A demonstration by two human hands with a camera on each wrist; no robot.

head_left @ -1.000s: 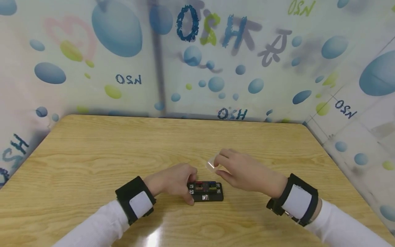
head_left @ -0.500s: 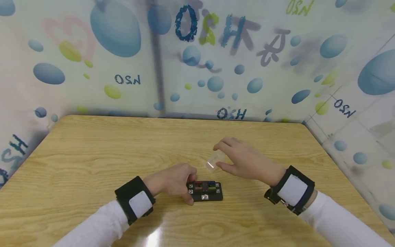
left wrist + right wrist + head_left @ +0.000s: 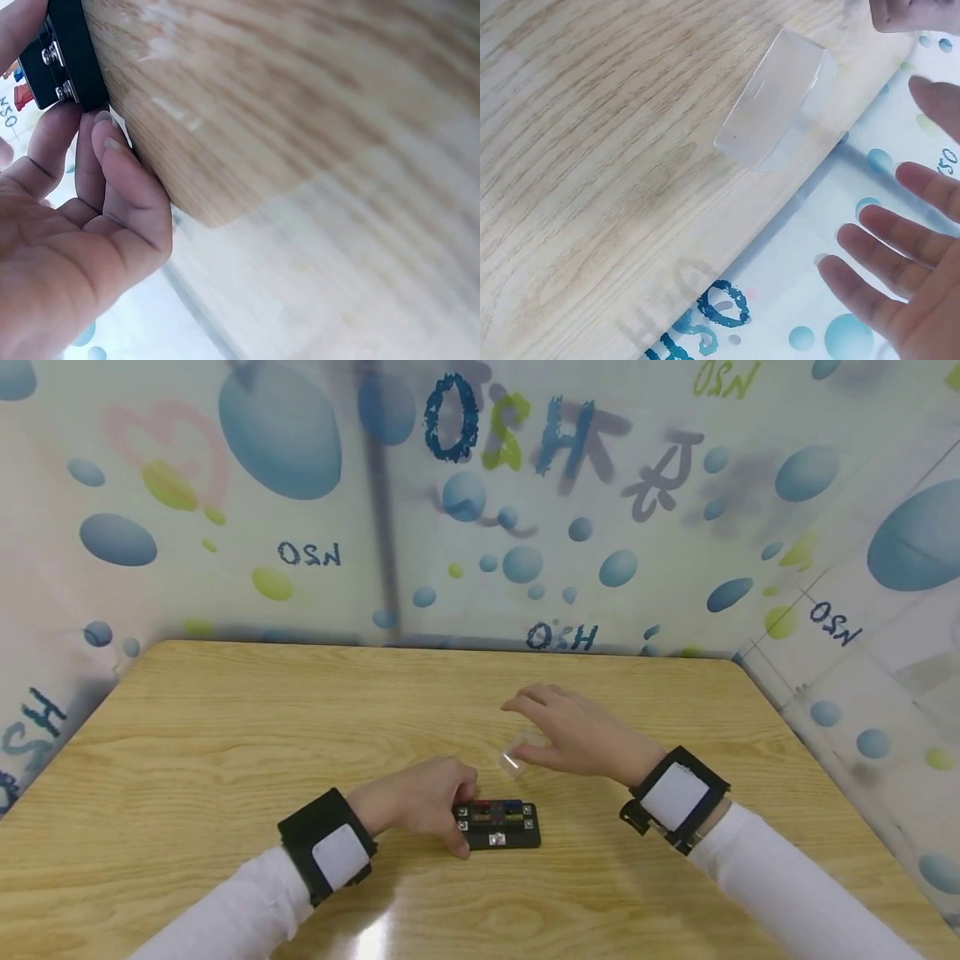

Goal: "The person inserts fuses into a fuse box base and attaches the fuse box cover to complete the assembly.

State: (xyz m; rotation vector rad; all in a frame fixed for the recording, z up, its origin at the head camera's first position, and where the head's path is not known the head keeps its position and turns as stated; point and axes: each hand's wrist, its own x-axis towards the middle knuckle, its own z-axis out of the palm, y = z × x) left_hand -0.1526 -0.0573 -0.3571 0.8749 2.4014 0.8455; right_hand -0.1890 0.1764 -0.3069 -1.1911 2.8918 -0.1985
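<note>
A black fuse block (image 3: 498, 837) with coloured blade fuses and screw terminals lies on the table in the head view. My left hand (image 3: 420, 797) pinches its left end between thumb and fingers. In the left wrist view the left hand (image 3: 82, 232) has its fingertips against the end of the fuse block (image 3: 75, 52). A clear plastic cover (image 3: 512, 766) rests on the table just behind the block, partly hidden by my right thumb. Above it hovers my right hand (image 3: 577, 739), fingers spread. The right wrist view shows the clear cover (image 3: 772, 105) apart from the right hand (image 3: 907, 262).
The wooden table (image 3: 262, 727) reaches back to a wall (image 3: 480, 585) printed with blue and green spots and letters. A second patterned wall (image 3: 862, 693) runs along the right side. Both wrists wear black straps.
My right hand has spread its fingers and drawn away from the clear cover, moving further back and a little left. The cover stays on the table. The left hand and fuse block keep still.
</note>
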